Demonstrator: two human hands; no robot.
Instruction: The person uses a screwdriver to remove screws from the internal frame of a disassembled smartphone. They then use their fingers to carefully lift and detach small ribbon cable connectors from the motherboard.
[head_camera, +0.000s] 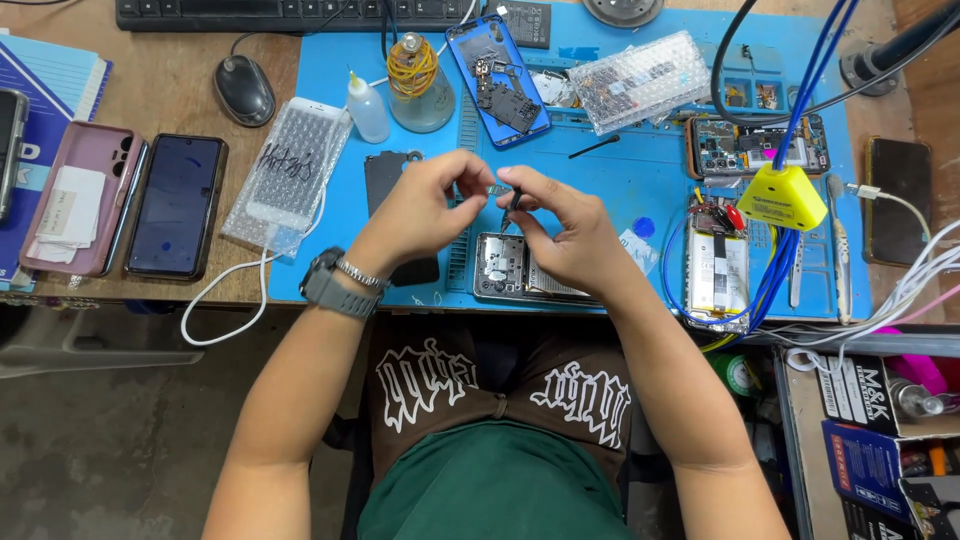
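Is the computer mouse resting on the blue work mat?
No, the computer mouse sits on the bare wooden desk, just left of the blue mat.

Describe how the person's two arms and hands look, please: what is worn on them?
Both arms are bare, with no sleeves and no gloves. The left hand has a chunky grey wristwatch with a wide strap on the wrist, and beside it a thin silver metal chain bracelet. The right hand and its wrist wear nothing that shows.

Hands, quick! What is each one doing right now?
Left hand: fingers pinched shut on a tiny part.
Right hand: closed around thin black tweezers, tip pointing down toward the opened phone.
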